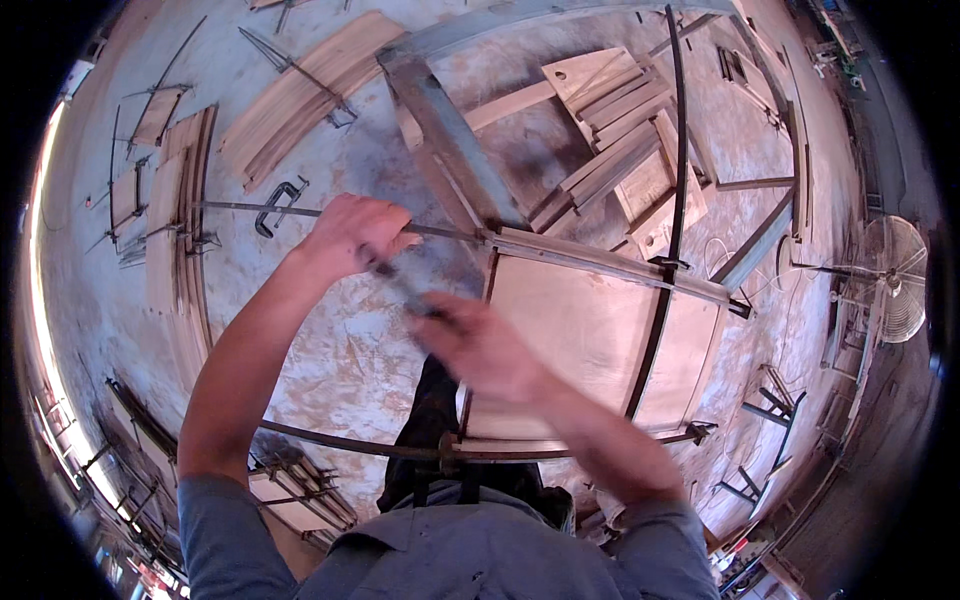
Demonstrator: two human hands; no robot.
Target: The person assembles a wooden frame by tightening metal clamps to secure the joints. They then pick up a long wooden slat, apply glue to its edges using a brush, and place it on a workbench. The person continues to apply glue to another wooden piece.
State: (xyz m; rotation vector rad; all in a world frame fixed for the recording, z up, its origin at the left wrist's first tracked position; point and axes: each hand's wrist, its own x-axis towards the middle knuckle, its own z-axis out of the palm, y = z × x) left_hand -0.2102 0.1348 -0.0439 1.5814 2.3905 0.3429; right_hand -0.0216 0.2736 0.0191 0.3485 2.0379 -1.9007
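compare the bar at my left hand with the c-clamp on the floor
The bar is long and straight; the c-clamp is much shorter and curved. The bar is gripped by the left hand; the c-clamp lies on the floor, touched by neither hand. Both look like metal.

No text, label, brand, number or sign can be read anywhere in the frame, from the upper left corner to the lower right.
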